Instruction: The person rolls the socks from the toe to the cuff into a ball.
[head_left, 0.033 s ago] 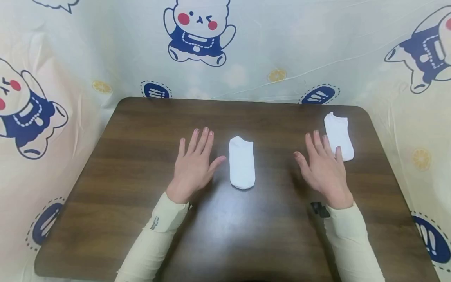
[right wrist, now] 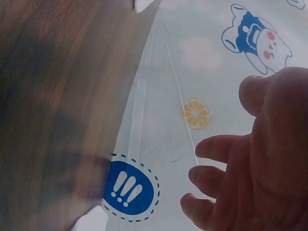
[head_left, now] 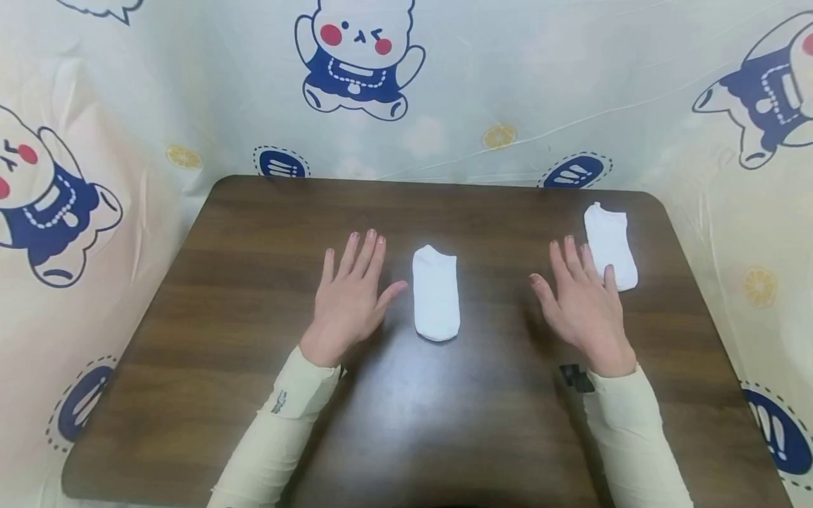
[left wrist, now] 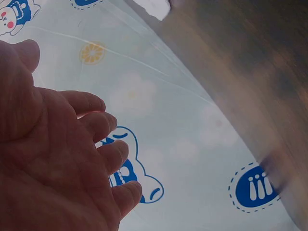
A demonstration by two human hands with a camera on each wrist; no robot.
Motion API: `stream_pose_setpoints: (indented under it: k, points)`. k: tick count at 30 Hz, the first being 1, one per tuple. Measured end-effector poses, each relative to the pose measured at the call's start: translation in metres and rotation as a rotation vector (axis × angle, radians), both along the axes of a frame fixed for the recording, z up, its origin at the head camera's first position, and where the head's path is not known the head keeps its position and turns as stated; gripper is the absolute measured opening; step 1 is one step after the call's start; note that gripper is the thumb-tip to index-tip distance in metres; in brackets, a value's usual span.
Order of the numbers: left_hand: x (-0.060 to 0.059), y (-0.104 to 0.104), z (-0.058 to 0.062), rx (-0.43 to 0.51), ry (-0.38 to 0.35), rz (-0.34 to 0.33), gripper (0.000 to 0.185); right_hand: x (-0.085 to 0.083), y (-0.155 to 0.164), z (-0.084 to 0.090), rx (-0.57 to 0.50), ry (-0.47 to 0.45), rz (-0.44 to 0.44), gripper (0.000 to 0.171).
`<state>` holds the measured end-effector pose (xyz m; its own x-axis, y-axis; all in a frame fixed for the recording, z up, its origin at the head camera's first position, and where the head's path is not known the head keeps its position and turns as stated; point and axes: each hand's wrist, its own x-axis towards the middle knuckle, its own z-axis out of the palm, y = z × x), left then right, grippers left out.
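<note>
Two white ankle socks lie flat on a dark wooden table (head_left: pixel 254 233). One sock (head_left: pixel 436 293) is in the middle, toe end toward me. The other sock (head_left: pixel 610 243) is at the far right. My left hand (head_left: pixel 362 271) hovers palm down just left of the middle sock, fingers straight and spread, holding nothing. My right hand (head_left: pixel 574 279) is spread the same way between the socks, its little finger at the near end of the right sock. In the wrist views the left hand (left wrist: pixel 72 159) and the right hand (right wrist: pixel 260 163) show bare palms with relaxed fingers.
A pale cloth printed with cartoon bears (head_left: pixel 358 56) and blue badges hangs behind and beside the table. The table's rounded corners and edges are close to the cloth on all sides. A small black piece (head_left: pixel 576 377) sits by my right wrist.
</note>
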<state>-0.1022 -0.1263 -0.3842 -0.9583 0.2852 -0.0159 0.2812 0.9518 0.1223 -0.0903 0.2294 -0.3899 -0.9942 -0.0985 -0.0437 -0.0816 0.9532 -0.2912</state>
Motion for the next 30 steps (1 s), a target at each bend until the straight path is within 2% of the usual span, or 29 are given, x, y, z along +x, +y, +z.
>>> stream_pose_setpoints:
  k: [6,8,10,12,15,17,19,21,25,30]
  points:
    - [-0.002,0.007,0.002,0.007,0.004,-0.003,0.086,-0.002,0.004,0.002,-0.003,0.023,-0.003,0.079]
    - [-0.003,0.012,0.005,0.023,0.007,-0.008,0.085,-0.003,0.006,0.003,-0.007,0.073,-0.016,0.077]
    - [-0.003,0.02,0.008,0.076,0.02,-0.02,0.084,-0.006,0.009,0.003,-0.018,0.154,-0.02,0.071]
    - [-0.002,0.032,0.011,0.187,0.009,-0.026,0.077,-0.009,0.011,0.002,-0.031,0.236,-0.027,0.059]
    - [-0.001,0.055,0.014,0.461,-0.085,-0.036,0.055,-0.015,0.015,0.0,-0.067,0.297,-0.041,0.044]
    - [-0.001,0.073,0.014,0.643,-0.172,-0.041,0.039,-0.018,0.019,-0.002,-0.095,0.288,-0.062,0.039]
    - [-0.003,0.092,0.013,0.782,-0.243,-0.056,0.028,-0.021,0.023,-0.003,-0.125,0.272,-0.076,0.036]
    - [-0.006,0.109,0.012,0.864,-0.286,-0.087,0.022,-0.024,0.026,-0.005,-0.144,0.265,-0.083,0.034]
    - [-0.008,0.14,0.01,0.955,-0.385,-0.117,0.02,-0.03,0.031,-0.007,-0.167,0.257,-0.094,0.032]
    - [-0.01,0.172,0.0,1.077,-0.576,-0.091,0.019,-0.038,0.044,-0.007,-0.179,0.234,-0.135,0.035]
